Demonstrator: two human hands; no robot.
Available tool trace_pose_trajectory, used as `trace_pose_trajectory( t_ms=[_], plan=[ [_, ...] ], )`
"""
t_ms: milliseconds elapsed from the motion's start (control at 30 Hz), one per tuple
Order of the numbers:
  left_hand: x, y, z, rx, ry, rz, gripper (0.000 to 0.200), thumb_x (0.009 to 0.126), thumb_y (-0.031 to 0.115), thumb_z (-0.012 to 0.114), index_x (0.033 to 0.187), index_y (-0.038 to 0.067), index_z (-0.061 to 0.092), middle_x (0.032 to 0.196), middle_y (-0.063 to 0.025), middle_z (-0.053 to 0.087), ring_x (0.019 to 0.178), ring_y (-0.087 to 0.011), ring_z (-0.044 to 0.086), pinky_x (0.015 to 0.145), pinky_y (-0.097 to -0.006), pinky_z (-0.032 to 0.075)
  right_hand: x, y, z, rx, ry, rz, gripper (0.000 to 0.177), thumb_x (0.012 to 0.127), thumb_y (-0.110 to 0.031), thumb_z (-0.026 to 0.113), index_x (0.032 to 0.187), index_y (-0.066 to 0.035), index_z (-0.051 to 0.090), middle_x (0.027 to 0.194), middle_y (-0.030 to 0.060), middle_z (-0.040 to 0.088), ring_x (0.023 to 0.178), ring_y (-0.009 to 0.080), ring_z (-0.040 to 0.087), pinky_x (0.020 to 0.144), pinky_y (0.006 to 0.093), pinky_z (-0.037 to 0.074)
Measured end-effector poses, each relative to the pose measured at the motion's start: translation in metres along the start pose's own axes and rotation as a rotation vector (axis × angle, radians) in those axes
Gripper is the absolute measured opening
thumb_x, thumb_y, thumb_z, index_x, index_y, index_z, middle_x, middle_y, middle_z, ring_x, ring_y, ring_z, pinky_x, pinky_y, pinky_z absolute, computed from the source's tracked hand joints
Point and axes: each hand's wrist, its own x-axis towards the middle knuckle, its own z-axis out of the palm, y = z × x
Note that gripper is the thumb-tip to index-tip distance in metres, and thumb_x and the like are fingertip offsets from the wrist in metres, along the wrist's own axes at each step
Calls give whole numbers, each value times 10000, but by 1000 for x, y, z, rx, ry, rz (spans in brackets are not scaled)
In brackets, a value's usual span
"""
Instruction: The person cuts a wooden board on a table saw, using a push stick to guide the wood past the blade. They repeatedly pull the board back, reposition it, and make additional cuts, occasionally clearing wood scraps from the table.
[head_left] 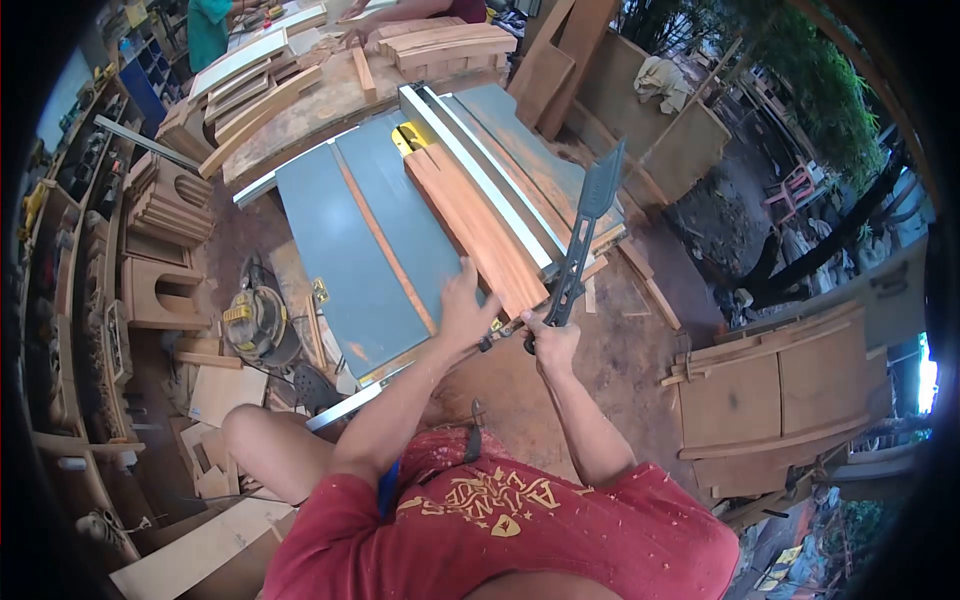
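Observation:
A long reddish-brown wooden board [485, 230] lies flat on the grey table saw [315, 235], alongside its metal fence [490, 175]. Its far end reaches the yellow blade guard piece [408, 138]. My left hand [465, 308] is at the near left edge of the board, fingers spread; whether they touch it is hard to tell. My right hand [553, 345] is closed around the handle end of a black push stick [590, 200], beside the board's near right corner. The stick points up and away, above the fence. The saw blade itself is hidden.
Behind the saw is a workbench [300, 135] stacked with wood pieces [450, 45]; other people's arms show there. Shelves [75, 300] line the left side. A dusty power tool [258, 320] sits on the floor at left, near scrap boards [228, 395]. Wooden panels [770, 400] stand at right.

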Motion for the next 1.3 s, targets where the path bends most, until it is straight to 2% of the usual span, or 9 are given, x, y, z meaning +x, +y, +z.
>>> trace_pose_trajectory(
  t_ms=[100,333,533,567,633,700,767,900,1300],
  plan=[
    [-18,13,-6,122,-134,66,1258,746,444,842,1555,-167,97,1584,-406,251,1485,-494,301,1238,-561,178,4,-5,9,11,-11,-11,232,804,-9,847,762,-16,619,642,71,648,526,161,643,482,286,502],
    [8,-10,4,45,-29,49,1261,754,480,860,1555,-161,127,1585,-394,268,1506,-464,284,1250,-560,161,10,-21,29,-70,-42,-89,254,831,-57,839,743,-33,602,621,46,631,497,127,607,463,280,480],
    [22,-19,-7,141,-13,59,1212,775,414,858,1567,-139,126,1596,-361,285,1506,-427,307,1251,-588,127,7,-28,-1,-184,-135,-246,211,928,-193,741,925,7,673,774,40,647,702,141,619,671,303,506],
    [25,-25,-8,140,-15,65,1207,772,400,859,1573,-129,126,1602,-353,282,1505,-422,310,1247,-601,126,-1,-32,-22,-214,-199,-310,216,950,-190,693,1059,-3,675,864,58,643,819,176,604,778,323,495],
    [34,-34,-11,146,-11,72,1205,769,385,861,1575,-125,124,1603,-342,290,1501,-416,321,1250,-603,110,-13,-48,-76,-459,-294,-427,262,959,-176,653,1177,-31,646,883,93,644,834,192,619,788,335,505],
    [41,-35,-17,161,-6,73,1209,769,383,862,1569,-138,119,1595,-336,314,1494,-416,336,1261,-582,80,-46,-99,-112,-586,-366,-336,440,967,-150,601,1397,-64,559,867,134,643,784,223,642,780,366,514],
    [47,-37,-21,166,-4,73,1212,765,377,863,1573,-131,116,1591,-332,325,1482,-413,356,1262,-582,71,-65,-144,-137,-797,-403,-168,534,944,-76,578,1473,-72,512,846,164,653,771,286,669,769,397,528],
    [58,-43,-28,179,-4,60,1213,764,375,862,1579,-122,112,1585,-325,342,1461,-411,387,1263,-583,63,-68,-167,-158,-1094,-633,-450,659,861,32,539,1507,-80,470,883,243,672,851,430,675,772,510,514],
    [93,-63,-48,87,-1,43,1204,747,343,875,1589,-99,136,1644,-296,243,1537,-370,266,1274,-530,74,-38,-188,-92,-1208,-593,-546,569,918,-3,519,1483,-42,472,814,313,654,781,511,658,717,574,513]
  ],
)
